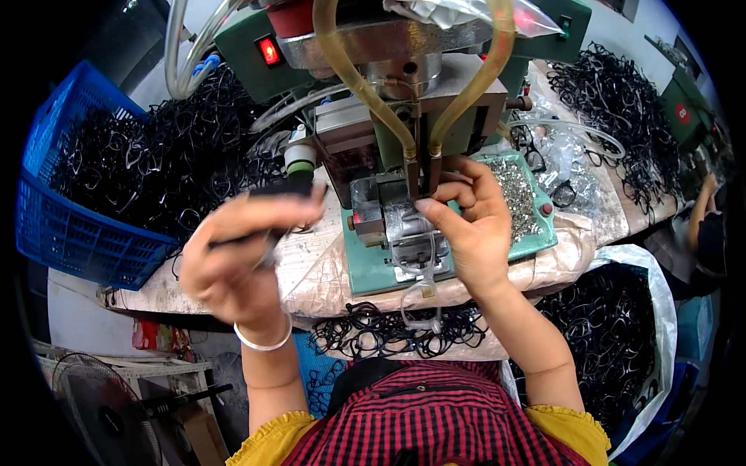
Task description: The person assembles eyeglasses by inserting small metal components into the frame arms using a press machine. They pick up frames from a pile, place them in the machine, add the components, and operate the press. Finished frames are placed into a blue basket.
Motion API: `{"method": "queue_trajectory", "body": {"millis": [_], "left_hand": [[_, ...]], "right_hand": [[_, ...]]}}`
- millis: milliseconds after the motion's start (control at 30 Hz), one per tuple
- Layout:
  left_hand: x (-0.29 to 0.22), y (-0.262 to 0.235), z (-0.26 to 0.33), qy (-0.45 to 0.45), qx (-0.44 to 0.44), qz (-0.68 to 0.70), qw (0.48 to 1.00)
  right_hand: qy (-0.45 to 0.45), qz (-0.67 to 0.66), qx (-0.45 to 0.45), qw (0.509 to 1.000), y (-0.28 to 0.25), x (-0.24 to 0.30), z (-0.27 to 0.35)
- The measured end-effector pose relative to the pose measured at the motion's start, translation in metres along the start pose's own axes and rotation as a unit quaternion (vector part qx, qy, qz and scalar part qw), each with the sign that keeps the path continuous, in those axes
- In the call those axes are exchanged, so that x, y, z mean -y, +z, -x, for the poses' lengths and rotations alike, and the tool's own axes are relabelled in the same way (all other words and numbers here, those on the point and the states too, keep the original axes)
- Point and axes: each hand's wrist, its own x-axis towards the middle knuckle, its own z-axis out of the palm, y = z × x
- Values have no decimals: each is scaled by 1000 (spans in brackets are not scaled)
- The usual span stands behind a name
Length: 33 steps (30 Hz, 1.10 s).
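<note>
My right hand (470, 229) presses a clear plastic eyeglass frame (416, 268) against the metal fixture of the small green machine (388, 210) in front of me; the grip is closed on the frame's upper edge, thumb toward me and fingers curled over the top near the two brownish hoses (350, 70) that run down into the head. The frame is see-through and thin, its rims looping down over the machine's green base, and its lower part hangs off the front edge of the surface above a heap of black frames (396, 330) lying by my lap. My left hand (241, 248) is raised just left of the machine, blurred, its grip clamped on a thin dark strip-like piece (272, 194) whose exact kind I cannot tell; a pale bangle (264, 342) sits on that wrist. The surface (311, 272) is wrapped in wrinkled beige sheeting. To my left a blue plastic crate (70, 225) holds a tangle of black frames. A square red lit switch (270, 51) glows on the green housing behind. Right of the fixture a green tray (517, 198) is filled with tiny silvery parts. Further right lie crumpled clear plastic bags (563, 155) and another black heap (622, 101), and a big white sack (660, 311) beside me is full of black frames. A red round mark (682, 114) shows on a second green machine at far right.
</note>
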Motion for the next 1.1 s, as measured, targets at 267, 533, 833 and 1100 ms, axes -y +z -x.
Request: {"method": "queue_trajectory", "body": {"millis": [267, 533, 833, 1100], "left_hand": [[-17, 27, 14, 154, 298, -48, 941], [-5, 71, 49, 197, 236, 17, 951], [-5, 69, 53, 185, 226, 26, 956], [-7, 6, 96, -53, 123, -173, 976]], "right_hand": [[-2, 201, 93, 975, -32, 27, 12], [-137, 590, -92, 791, -131, -34, -5], [-208, 695, 16, 688, -96, -36, -2], [-183, 615, -44, 766, -131, -47, -19]]}}
